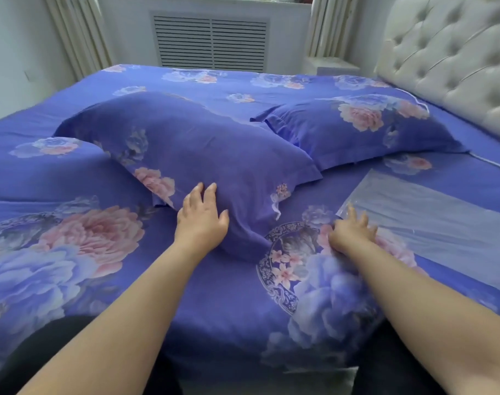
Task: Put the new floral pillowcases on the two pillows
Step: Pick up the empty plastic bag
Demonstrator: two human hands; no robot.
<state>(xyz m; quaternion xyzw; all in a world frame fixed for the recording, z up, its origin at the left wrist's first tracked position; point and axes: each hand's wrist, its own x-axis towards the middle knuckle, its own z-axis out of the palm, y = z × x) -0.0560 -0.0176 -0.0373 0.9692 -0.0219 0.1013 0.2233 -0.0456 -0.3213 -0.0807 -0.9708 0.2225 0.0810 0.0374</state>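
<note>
Here my left hand [202,216] rests flat, fingers relaxed, on the near pillow [191,149], while my right hand [350,233], fingers spread, touches the clear plastic bag [431,215].

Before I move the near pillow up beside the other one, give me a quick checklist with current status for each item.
1. Near pillow inside a floral case: ok, printed fabric covers all that shows.
2. Its open end closed: not ok, a tie hangs loose at the near corner.
3. Far pillow cased and lying by the headboard: ok.
4. Left hand on the near pillow: ok, fingers spread flat on its near edge, not gripping.
5. Right hand free: cannot tell, its fingertips reach the clear plastic bag, but the hand is blurred.
6. Space beside the far pillow: ok, only the sheet shows there.
</note>
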